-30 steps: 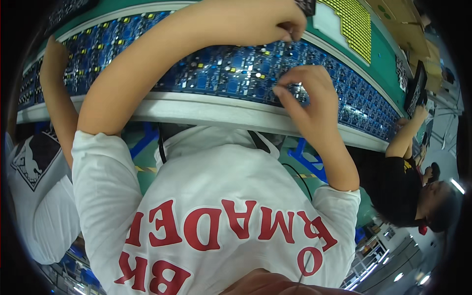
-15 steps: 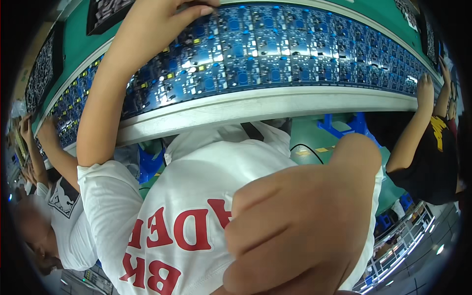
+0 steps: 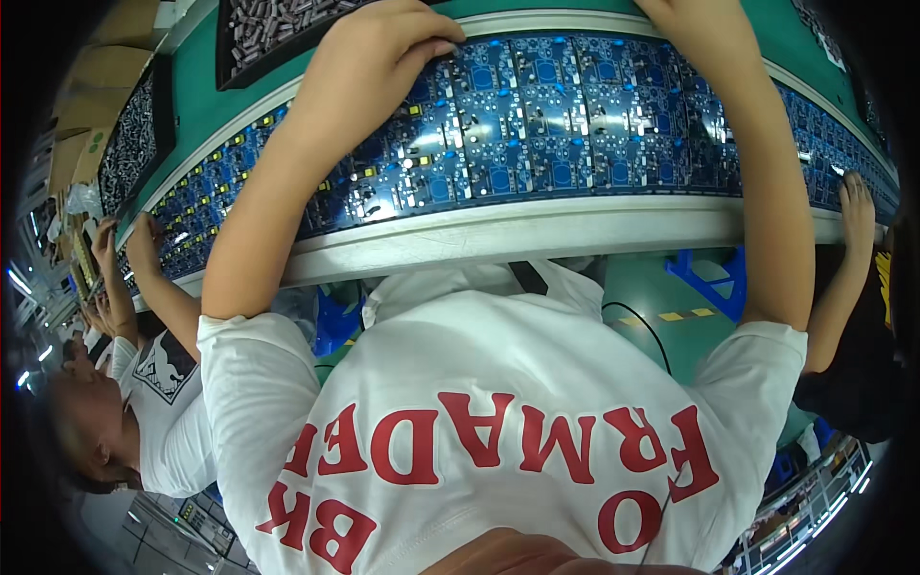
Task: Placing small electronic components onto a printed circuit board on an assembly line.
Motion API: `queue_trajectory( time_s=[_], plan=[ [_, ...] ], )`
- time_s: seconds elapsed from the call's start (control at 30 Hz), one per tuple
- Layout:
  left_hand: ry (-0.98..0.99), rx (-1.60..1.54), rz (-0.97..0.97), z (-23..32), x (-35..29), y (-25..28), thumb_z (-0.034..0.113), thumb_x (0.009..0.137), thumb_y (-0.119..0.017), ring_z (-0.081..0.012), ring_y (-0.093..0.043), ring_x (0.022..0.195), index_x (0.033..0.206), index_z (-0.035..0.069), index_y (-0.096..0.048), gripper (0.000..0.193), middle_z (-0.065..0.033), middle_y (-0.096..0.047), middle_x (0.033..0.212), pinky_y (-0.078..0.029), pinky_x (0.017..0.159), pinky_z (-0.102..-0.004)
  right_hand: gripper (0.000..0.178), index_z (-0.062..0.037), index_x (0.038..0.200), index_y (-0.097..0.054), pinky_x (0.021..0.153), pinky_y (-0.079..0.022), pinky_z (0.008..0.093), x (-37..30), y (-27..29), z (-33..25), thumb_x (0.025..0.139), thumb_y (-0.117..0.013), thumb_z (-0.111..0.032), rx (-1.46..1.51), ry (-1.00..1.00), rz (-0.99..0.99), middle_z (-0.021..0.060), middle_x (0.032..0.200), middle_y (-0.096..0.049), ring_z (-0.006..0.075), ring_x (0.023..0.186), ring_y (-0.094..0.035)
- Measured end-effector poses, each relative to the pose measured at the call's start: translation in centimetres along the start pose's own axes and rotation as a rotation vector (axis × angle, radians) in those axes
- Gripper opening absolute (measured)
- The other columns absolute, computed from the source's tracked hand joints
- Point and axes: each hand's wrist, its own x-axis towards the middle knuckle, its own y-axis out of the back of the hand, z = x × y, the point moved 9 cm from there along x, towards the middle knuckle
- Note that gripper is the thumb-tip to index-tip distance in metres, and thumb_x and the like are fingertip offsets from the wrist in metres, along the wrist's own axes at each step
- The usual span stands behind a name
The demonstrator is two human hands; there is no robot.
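A long row of blue circuit boards (image 3: 537, 144) runs across a white-edged conveyor (image 3: 537, 235). My left hand (image 3: 383, 48) lies palm down on the far edge of the boards, its fingers curled, right beside a black tray of small grey parts (image 3: 273, 29). Whether it holds anything is hidden. My right forearm (image 3: 757, 163) reaches over the boards and leaves the picture at the top, so my right hand is out of view. My white shirt with red letters (image 3: 498, 431) fills the lower half.
A second black parts tray (image 3: 129, 134) sits on the green table (image 3: 196, 81) at the left. A co-worker at the left has a hand (image 3: 144, 240) on the boards. Another person's hand (image 3: 853, 196) rests on them at the right.
My right hand left the boards, passed close in front of the camera, and has now reached out past the top edge. My left hand stays on the far edge of the boards.
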Motion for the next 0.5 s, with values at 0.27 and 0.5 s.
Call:
queue_trajectory(
  time_s=[0.27,0.5],
  plan=[
    [0.021,0.106,0.052,0.6,0.2,-0.2,0.014,0.092,-0.072,-0.0309,-0.070,0.092,0.103,0.005,-0.075,0.015,-0.0102,-0.072,0.098,-0.056,0.081,-0.0382,0.011,-0.0028,0.088,-0.075,0.085,-0.051,0.0432,-0.3,-0.4,-0.6,0.083,-0.073,-0.012,-0.098,0.103,0.053,0.0115,0.089,-0.066,0.0325,0.093,-0.064],
    [-0.085,0.217,0.141,2.3,-0.4,0.1,0.014,0.091,-0.073,-0.0317,-0.069,0.090,0.099,0.004,-0.075,0.013,-0.0107,-0.072,0.096,-0.056,0.081,-0.0405,0.006,-0.0059,0.084,-0.074,0.085,-0.050,0.0425,-0.8,-0.3,-1.5,0.082,-0.073,-0.011,-0.188,0.149,0.094,0.0094,0.085,-0.065,0.0307,0.090,-0.063]
  ],
)
